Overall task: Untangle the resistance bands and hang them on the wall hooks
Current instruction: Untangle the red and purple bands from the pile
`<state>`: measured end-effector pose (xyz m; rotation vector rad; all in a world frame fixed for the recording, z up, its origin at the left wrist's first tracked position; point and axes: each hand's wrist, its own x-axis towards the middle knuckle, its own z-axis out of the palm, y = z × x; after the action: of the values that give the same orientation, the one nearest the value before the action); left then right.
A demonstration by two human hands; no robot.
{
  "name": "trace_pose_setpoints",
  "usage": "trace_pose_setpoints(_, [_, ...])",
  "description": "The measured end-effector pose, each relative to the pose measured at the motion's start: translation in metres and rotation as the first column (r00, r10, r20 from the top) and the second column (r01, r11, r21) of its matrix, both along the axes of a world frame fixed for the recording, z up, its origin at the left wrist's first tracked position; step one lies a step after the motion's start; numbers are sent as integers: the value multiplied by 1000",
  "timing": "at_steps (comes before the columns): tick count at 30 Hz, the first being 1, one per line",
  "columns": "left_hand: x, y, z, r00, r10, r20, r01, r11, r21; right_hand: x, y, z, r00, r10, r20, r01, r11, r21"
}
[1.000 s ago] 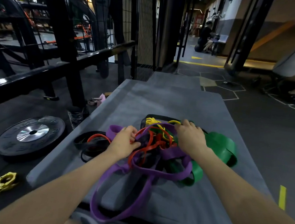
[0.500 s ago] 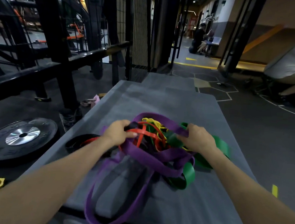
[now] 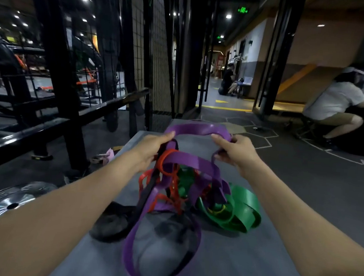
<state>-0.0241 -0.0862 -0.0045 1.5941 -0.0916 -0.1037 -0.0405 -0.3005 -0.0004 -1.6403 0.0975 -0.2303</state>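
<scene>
A tangle of resistance bands hangs above the grey mat (image 3: 243, 262). Both hands hold the purple band (image 3: 196, 129) up by its top loop: my left hand (image 3: 152, 146) grips it on the left, my right hand (image 3: 236, 151) pinches it on the right. The purple band's lower loop trails down to the mat's near end. Red bands (image 3: 166, 158), a black band (image 3: 148, 189) and a thin yellow one are caught in it below my hands. A wide green band (image 3: 243, 208) lies mostly on the mat at the right. No wall hooks are in view.
A black steel rack (image 3: 57, 73) and wire mesh panel stand to the left. A weight plate (image 3: 12, 200) lies on the floor at lower left. A person crouches at the far right (image 3: 336, 106), another sits down the corridor.
Both hands have lifted the purple band's loop up off the mat, pulling the red and black bands up with it. The green band has stayed on the mat. The view has tilted upward.
</scene>
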Motion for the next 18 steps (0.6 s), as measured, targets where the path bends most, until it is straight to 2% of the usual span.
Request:
trace_pose_setpoints(3, [7,6,-5,995,97,18,-97,995,38,-4,-3,-9,999,24,-44,-23,999,26])
trace_pose_setpoints(6, [8,12,1,994,110,27,-111,992,60,-8,-2,-9,997,66,-50,-63,995,73])
trace_pose_setpoints(12, [12,33,7,986,147,80,-165,931,325,-11,4,3,995,-6,102,-11,986,166])
trace_pose_setpoints(15, [10,33,4,990,137,26,-140,961,241,-11,6,4,990,-14,141,-17,976,215])
trace_pose_setpoints(18, [6,27,-4,990,132,-41,-124,980,153,-12,13,-11,997,33,76,-45,984,173])
